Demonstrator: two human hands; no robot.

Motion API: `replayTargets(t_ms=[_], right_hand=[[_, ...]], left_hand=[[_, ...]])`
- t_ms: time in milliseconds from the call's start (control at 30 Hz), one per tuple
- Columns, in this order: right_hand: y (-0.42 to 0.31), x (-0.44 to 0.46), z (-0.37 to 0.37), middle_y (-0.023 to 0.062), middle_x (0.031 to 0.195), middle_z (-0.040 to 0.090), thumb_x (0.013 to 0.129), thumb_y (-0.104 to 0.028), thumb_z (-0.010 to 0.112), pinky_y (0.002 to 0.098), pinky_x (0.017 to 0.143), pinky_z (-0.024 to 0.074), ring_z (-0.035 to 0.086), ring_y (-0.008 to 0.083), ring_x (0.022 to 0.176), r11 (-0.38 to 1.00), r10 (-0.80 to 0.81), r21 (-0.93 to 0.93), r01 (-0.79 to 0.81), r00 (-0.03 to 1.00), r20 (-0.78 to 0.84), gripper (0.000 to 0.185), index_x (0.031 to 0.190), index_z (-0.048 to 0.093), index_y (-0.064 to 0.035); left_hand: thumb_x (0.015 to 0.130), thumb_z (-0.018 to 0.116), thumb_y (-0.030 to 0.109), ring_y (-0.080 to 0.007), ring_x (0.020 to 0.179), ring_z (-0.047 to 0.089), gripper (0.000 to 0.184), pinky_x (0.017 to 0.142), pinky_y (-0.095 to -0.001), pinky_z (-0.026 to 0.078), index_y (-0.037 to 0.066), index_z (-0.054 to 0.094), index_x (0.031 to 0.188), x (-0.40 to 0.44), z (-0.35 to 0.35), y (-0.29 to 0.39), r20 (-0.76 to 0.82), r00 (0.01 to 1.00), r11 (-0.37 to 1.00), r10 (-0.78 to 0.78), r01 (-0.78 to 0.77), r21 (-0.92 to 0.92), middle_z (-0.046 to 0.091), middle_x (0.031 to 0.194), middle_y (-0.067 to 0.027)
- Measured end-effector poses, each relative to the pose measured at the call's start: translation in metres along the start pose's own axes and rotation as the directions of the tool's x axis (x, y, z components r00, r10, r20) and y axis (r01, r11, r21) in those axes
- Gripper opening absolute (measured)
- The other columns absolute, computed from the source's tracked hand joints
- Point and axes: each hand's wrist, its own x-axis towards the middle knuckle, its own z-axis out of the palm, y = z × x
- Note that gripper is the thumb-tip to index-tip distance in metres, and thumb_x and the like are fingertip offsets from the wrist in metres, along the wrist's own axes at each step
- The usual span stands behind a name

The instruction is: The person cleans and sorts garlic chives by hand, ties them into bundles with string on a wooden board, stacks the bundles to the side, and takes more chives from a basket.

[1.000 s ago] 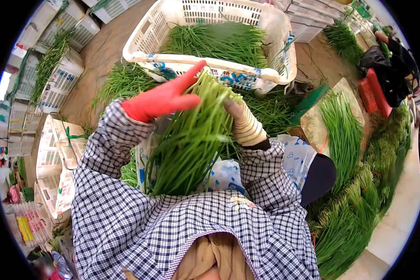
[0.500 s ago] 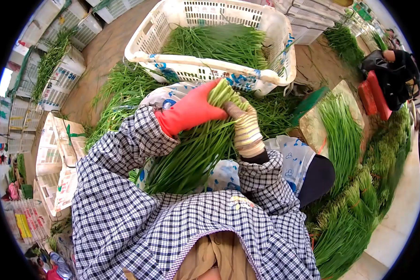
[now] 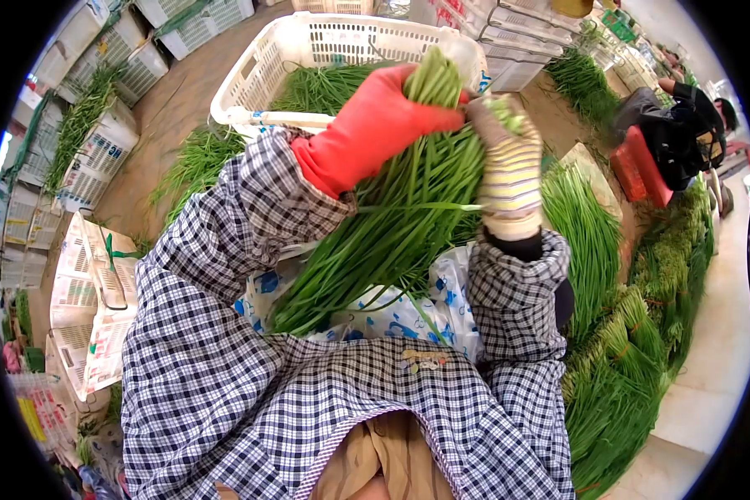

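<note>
My left hand [image 3: 379,125], in a red rubber glove, is closed around a thick bunch of green chives [image 3: 400,208]. The pale stem ends stick up above the glove, and the long leaves hang down over my lap. My right hand [image 3: 508,158], in a striped knit glove, is raised just to the right of the bunch. Its blurred fingers are closed on a few pale chive stems [image 3: 502,112]. A plastic cover with blue prints [image 3: 375,312] lies across my lap beneath the leaves.
Ahead stands a white crate [image 3: 254,71] with loose chives in it. To my right lie trimmed chives [image 3: 583,242] on a board and tied bundles [image 3: 633,367] along the floor. A folded crate [image 3: 92,308] is at left. Another person [image 3: 692,133] sits beyond a red crate [image 3: 642,167].
Both hands have moved up and to the right with the chives. My right hand has drawn slightly away from the bunch, with some stems in its fingers.
</note>
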Motion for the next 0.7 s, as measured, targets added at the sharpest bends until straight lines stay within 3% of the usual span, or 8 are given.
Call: replayTargets(t_ms=[133, 267, 333, 400, 467, 500, 600, 700], right_hand=[[-0.057, -0.007, 0.008, 0.0138, 0.091, 0.072, 0.086, -0.012, 0.068, 0.0241, 0.077, 0.0529, 0.068, 0.0166, 0.074, 0.985, -0.137, 0.093, 0.145, 0.987, -0.087, 0.021, 0.099, 0.062, 0.0027], [-0.102, -0.017, -0.003, 0.0146, 0.085, 0.070, 0.091, -0.024, 0.058, 0.0350, 0.081, 0.0532, 0.067, 0.0236, 0.082, 0.826, -0.394, -0.426, 0.369, 0.918, 0.031, 0.027, 0.090, 0.065, 0.0025], [-0.121, -0.025, -0.019, 0.0146, 0.090, 0.069, 0.092, -0.032, 0.058, 0.0376, 0.086, 0.0512, 0.066, 0.0234, 0.080, 0.724, -0.519, -0.530, 0.441, 0.855, 0.002, 0.033, 0.090, 0.065, 0.0004], [-0.128, -0.026, -0.062, 0.0143, 0.093, 0.068, 0.092, -0.032, 0.059, 0.0423, 0.088, 0.0515, 0.065, 0.0231, 0.081, 0.797, -0.558, -0.293, 0.527, 0.830, -0.025, 0.032, 0.091, 0.063, -0.0003], [-0.127, -0.031, -0.092, 0.0102, 0.082, 0.066, 0.091, -0.034, 0.061, 0.0332, 0.082, 0.0506, 0.064, 0.0187, 0.076, 0.896, -0.440, 0.057, 0.440, 0.898, -0.010, 0.032, 0.092, 0.060, -0.0025], [-0.127, -0.030, -0.089, 0.0080, 0.077, 0.063, 0.091, -0.031, 0.063, 0.0314, 0.077, 0.0521, 0.061, 0.0167, 0.070, 0.748, -0.530, -0.493, 0.444, 0.847, -0.042, 0.027, 0.092, 0.060, -0.0037], [-0.109, -0.027, -0.100, 0.0045, 0.072, 0.059, 0.090, -0.019, 0.065, 0.0310, 0.068, 0.0529, 0.057, 0.0135, 0.064, 0.848, -0.432, -0.393, 0.355, 0.893, -0.125, 0.018, 0.094, 0.059, -0.0026], [-0.100, -0.037, -0.075, 0.0036, 0.075, 0.062, 0.086, -0.015, 0.069, 0.0312, 0.065, 0.0534, 0.058, 0.0120, 0.067, 0.858, -0.287, -0.442, 0.261, 0.958, 0.010, 0.019, 0.101, 0.064, -0.0036]], left_hand=[[0.087, 0.066, 0.013, -0.0140, 0.094, 0.065, 0.025, 0.084, -0.0291, 0.052, 0.000, 0.067, 0.108, 0.005, -0.006, 0.033, 0.052, 0.990, 0.982, 0.131, -0.123, -0.142, 0.070, 0.103, -0.0069], [0.088, 0.066, 0.014, -0.0141, 0.092, 0.065, 0.025, 0.084, -0.0289, 0.052, -0.001, 0.067, 0.108, 0.005, -0.012, 0.035, 0.040, 0.964, 0.933, 0.263, -0.243, -0.267, 0.069, 0.097, -0.0068], [0.087, 0.069, 0.012, -0.0153, 0.091, 0.066, 0.025, 0.083, -0.0284, 0.053, -0.001, 0.066, 0.107, 0.002, -0.022, 0.035, -0.190, 0.909, 0.904, 0.372, -0.309, 0.297, 0.069, 0.098, -0.0075], [0.086, 0.070, 0.011, -0.0162, 0.090, 0.066, 0.025, 0.082, -0.0281, 0.054, 0.000, 0.066, 0.108, 0.001, -0.037, 0.019, -0.273, 0.839, 0.855, 0.470, -0.356, 0.378, 0.069, 0.098, -0.0078], [0.089, 0.067, 0.013, -0.0161, 0.093, 0.066, 0.024, 0.084, -0.0295, 0.053, 0.000, 0.066, 0.110, 0.013, -0.073, -0.016, -0.582, 0.668, 0.871, 0.465, -0.465, 0.162, 0.069, 0.100, -0.0087], [0.089, 0.067, 0.013, -0.0161, 0.093, 0.066, 0.024, 0.084, -0.0295, 0.053, 0.000, 0.066, 0.110, 0.006, -0.083, -0.015, -0.586, 0.662, 0.869, 0.467, -0.466, 0.167, 0.069, 0.100, -0.0087], [0.091, 0.062, 0.013, -0.0175, 0.096, 0.065, 0.021, 0.086, -0.0304, 0.053, -0.001, 0.065, 0.107, -0.006, -0.099, -0.009, -0.377, 0.926, 0.883, 0.000, -0.177, -0.435, 0.069, 0.104, -0.0105], [0.089, 0.059, 0.007, -0.0199, 0.096, 0.065, 0.021, 0.085, -0.0323, 0.054, -0.002, 0.065, 0.106, -0.006, -0.102, -0.006, -0.383, 0.909, 0.985, 0.167, -0.140, 0.097, 0.068, 0.108, -0.0116]])
